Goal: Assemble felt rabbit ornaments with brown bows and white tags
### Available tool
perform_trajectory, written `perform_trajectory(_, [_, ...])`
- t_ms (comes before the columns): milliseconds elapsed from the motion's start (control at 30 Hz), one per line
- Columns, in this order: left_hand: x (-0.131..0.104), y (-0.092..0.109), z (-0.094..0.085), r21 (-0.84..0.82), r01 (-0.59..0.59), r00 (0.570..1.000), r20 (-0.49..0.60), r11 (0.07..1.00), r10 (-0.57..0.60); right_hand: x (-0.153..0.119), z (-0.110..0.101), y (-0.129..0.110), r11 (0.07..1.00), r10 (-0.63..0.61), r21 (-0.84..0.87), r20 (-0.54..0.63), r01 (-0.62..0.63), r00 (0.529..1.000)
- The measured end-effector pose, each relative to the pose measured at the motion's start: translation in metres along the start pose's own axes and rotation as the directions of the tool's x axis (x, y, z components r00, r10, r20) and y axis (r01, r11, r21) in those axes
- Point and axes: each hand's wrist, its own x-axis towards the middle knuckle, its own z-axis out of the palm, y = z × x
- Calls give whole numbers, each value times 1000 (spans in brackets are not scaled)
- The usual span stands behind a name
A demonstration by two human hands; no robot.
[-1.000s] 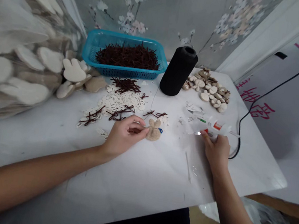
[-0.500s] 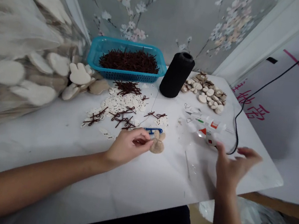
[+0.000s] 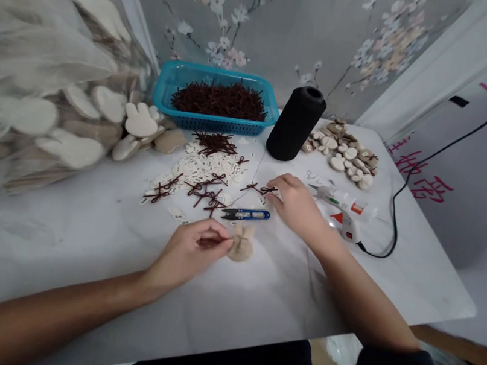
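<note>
My left hand (image 3: 189, 254) pinches a small beige rabbit-shaped fabric piece (image 3: 241, 249) by its left edge, between thumb and forefinger. A thin tie or thread crosses the piece below its ears. My right hand (image 3: 297, 207) reaches across the table to a brown bow (image 3: 268, 191). Its thumb and forefinger are apart, one on each side of the bow's right end, and the bow lies on the table. Just above the fabric piece lies a pair of blue thread snips (image 3: 248, 214). A second brown bow (image 3: 250, 187) lies left of the right hand's fingertips.
Behind are a blue basket (image 3: 214, 120) of brown bows and a black thread cone (image 3: 295, 123). White labels (image 3: 204, 164) and loose bows spread centre-left. A bag of rabbit pieces (image 3: 79, 121) fills the left. At right lie a corded glue gun (image 3: 349, 227) and finished-looking rabbits (image 3: 348, 155).
My right hand has moved left from beside the glue gun to the brown bow. My left hand has drawn the rabbit piece slightly nearer and left, away from the snips. The view has shifted slightly.
</note>
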Motion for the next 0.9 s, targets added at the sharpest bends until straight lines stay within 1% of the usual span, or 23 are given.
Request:
perform_trajectory(33, [3,-1,-3,15,-31,999,-38,999,32,4,5,2,999,21,-46,9,-21,1000])
perform_trajectory(67, [5,-3,-7,51,-97,993,-65,994,100,6,10,4,996,38,-78,24,-36,999])
perform_trajectory(100, [7,-5,-10,104,-185,978,-75,977,193,7,13,6,995,49,-92,36,-46,998])
perform_trajectory(133, [9,-6,-13,164,-277,954,-67,947,291,6,15,7,995,53,-88,39,-50,998])
perform_trajectory(167, [10,-7,-16,215,-362,924,-46,907,380,4,14,7,997,51,-67,24,-50,998])
perform_trajectory(233, [10,-7,-22,254,-509,853,24,822,521,-2,9,5,1000,26,6,-58,-25,998])
perform_trajectory(300, [10,-5,-29,220,-649,758,105,729,643,-8,-2,0,995,-21,90,-139,34,990])
perform_trajectory(333, [10,-4,-33,193,-709,705,155,678,692,-12,-8,-2,990,-46,124,-151,65,988])
perform_trajectory(400, [10,-3,-40,150,-788,614,260,596,745,-19,-19,-6,981,-90,165,-106,106,990])
perform_trajectory(433, [10,-2,-44,127,-810,581,296,572,758,-24,-24,-7,979,-105,172,-59,114,993])
perform_trajectory(500, [7,-3,-49,75,-837,535,327,543,779,-32,-30,-7,978,-129,171,61,117,990])
perform_trajectory(533, [5,-4,-50,62,-844,522,324,533,789,-37,-31,-7,979,-131,171,123,109,984])
perform_trajectory(567, [3,-5,-51,62,-848,516,322,526,794,-41,-32,-6,980,-130,173,178,99,975])
perform_trajectory(600, [0,-5,-51,72,-847,519,321,526,792,-45,-32,-6,980,-130,178,224,90,966])
perform_trajectory(633, [-2,-6,-50,85,-838,533,332,539,778,-48,-31,-7,978,-138,188,257,91,956])
perform_trajectory(667, [-4,-7,-50,91,-819,558,354,566,750,-51,-30,-8,974,-156,200,278,102,948])
perform_trajectory(733, [-7,-8,-49,79,-743,628,424,665,652,-54,-27,-10,963,-209,226,299,143,931])
perform_trajectory(800, [-7,-8,-48,64,-651,686,476,756,551,-54,-23,-12,950,-259,254,315,181,913])
perform_trajectory(833, [-6,-8,-48,61,-619,713,462,783,528,-53,-21,-13,944,-276,270,323,191,906])
perform_trajectory(867, [-6,-7,-47,58,-591,750,407,805,521,-52,-20,-13,938,-289,285,327,198,900])
perform_trajectory(900, [-5,-6,-45,64,-537,810,318,841,493,-52,-19,-13,933,-297,299,328,200,897])
